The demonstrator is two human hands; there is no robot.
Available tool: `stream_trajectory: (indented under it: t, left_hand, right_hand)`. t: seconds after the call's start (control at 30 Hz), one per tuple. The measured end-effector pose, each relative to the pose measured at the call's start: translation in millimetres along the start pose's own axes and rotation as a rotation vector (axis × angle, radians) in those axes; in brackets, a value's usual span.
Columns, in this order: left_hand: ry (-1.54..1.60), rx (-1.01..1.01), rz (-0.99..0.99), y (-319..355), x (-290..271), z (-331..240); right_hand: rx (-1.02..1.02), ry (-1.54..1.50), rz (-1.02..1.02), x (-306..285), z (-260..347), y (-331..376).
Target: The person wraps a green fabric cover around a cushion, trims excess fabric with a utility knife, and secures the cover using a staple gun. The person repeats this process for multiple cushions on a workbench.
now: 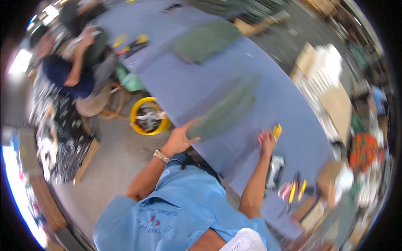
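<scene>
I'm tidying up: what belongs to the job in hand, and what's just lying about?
Job in hand:
green piece, held in the left hand
yellow tool, in the right hand
blue-grey table
perhaps the second green piece

Apparently lying about:
yellow bucket
grey-and-black tool
small tools

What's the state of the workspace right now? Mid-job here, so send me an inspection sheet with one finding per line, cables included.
Surface: blue-grey table, long, running away from the person.
Job's things: blurred green piece in front; second green piece lying farther up the table.
Clutter: grey-and-black tool and small red and yellow hand tools at the right; yellow-and-black tools at the far left edge.
Left grip: bare hand, on the near end of the green piece.
Right grip: bare hand, closed on a yellow tool, type unclear.
Cables: nothing seen.
Surroundings: yellow bucket with scraps beside the table; seated co-worker at left.
</scene>
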State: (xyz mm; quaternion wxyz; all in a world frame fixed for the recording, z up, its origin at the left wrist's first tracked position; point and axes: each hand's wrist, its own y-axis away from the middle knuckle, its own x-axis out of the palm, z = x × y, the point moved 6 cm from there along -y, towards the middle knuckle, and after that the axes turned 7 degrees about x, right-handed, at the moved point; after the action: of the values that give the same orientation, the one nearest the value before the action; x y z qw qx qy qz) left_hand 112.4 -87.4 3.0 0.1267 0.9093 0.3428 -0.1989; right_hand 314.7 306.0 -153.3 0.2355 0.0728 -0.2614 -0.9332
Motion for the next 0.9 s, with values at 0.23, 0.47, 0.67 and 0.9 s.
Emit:
stream_trajectory:
  t: [0.23, 0.47, 0.67, 0.9]
  left_hand:
    - [-0.066, 0.081, 0.207, -10.7, -50.9, 26.4]
    - [0.091, -0.038, 0.197, -14.7, -58.7, 77.4]
    - [0.35, 0.31, 0.012, -2.6, -36.7, 102.0]
    - [0.479, 0.381, -0.136, 17.2, -9.1, 96.6]
  right_hand:
    - [-0.012, 0.186, 0.155, 128.4, -9.2, -23.4]
    - [-0.205, 0.425, 0.172, 135.3, -7.4, -16.7]
    - [-0.598, 0.717, 0.075, 150.1, 0.2, 10.5]
    - [-0.871, 0.616, -0.122, 148.9, -13.3, 26.3]
